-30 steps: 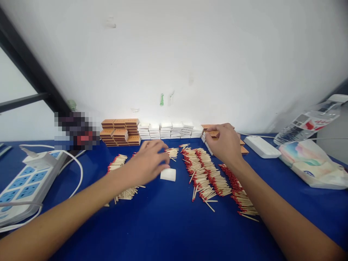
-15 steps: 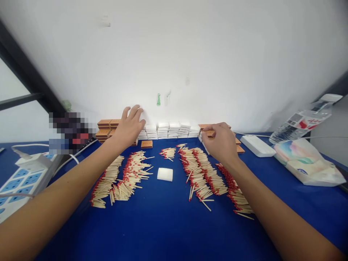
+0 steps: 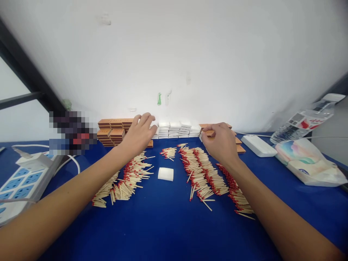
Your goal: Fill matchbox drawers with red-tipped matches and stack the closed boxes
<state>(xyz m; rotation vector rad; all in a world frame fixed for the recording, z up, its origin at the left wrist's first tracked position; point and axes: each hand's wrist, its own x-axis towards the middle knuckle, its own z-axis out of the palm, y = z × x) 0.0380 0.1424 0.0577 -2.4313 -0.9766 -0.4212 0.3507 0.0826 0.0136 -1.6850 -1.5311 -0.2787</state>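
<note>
My left hand (image 3: 143,130) hovers over the left end of a row of stacked white matchbox trays (image 3: 174,129), its fingers apart and slightly bent, with nothing visible in it. Beside it stand stacked orange matchboxes (image 3: 110,133); one more orange matchbox (image 3: 150,144) is partly covered by that hand. My right hand (image 3: 220,142) is at the right end of the white row, in front of a second group of orange matchboxes (image 3: 239,148). Its thumb and fingertips curl together in a pinch; whatever they hold is hidden. Red-tipped matches (image 3: 133,177) lie in bands below both hands.
A single white tray (image 3: 165,174) lies on the blue table (image 3: 152,224) between the match bands. At left is a power strip (image 3: 24,185) with cables. A white device (image 3: 258,145), a tissue pack (image 3: 307,161) and a tilted plastic bottle (image 3: 301,121) sit at right. A wall rises behind.
My left hand has moved right and slightly down, uncovering more of the left orange matchboxes and covering part of the single one. My right hand stays nearly in place.
</note>
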